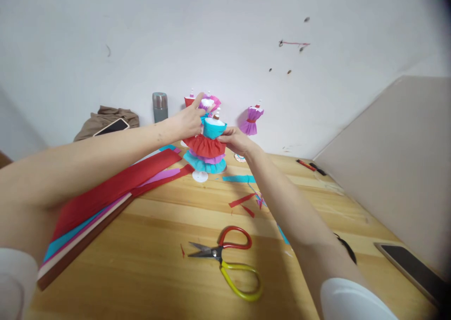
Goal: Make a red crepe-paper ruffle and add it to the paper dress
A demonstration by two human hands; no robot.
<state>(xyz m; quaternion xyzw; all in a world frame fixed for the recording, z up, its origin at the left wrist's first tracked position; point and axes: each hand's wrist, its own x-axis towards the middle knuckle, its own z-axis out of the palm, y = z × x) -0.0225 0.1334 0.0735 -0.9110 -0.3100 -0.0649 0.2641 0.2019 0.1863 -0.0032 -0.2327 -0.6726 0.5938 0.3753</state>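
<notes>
A miniature dress form (214, 131) stands on a round white base (200, 176), dressed in a blue top and a ruffled red, purple and blue paper skirt (206, 147). My right hand (237, 140) is closed on its right side near the waist. On the other side, my left hand (192, 121) is at the upper part of the dress, with one finger raised and the others bent and partly hidden against it. Behind stand two more small dress forms, one with a red top (189, 101) and one with pink and purple paper (207, 102).
Scissors (214, 253) lie spread on the wooden table (151, 254), near paper scraps (241, 200). Coloured paper sheets (116, 188) lie at left, below a flask (160, 107) and a phone (112, 127). A purple dress form (252, 121) stands right; another phone (412, 268) lies front right.
</notes>
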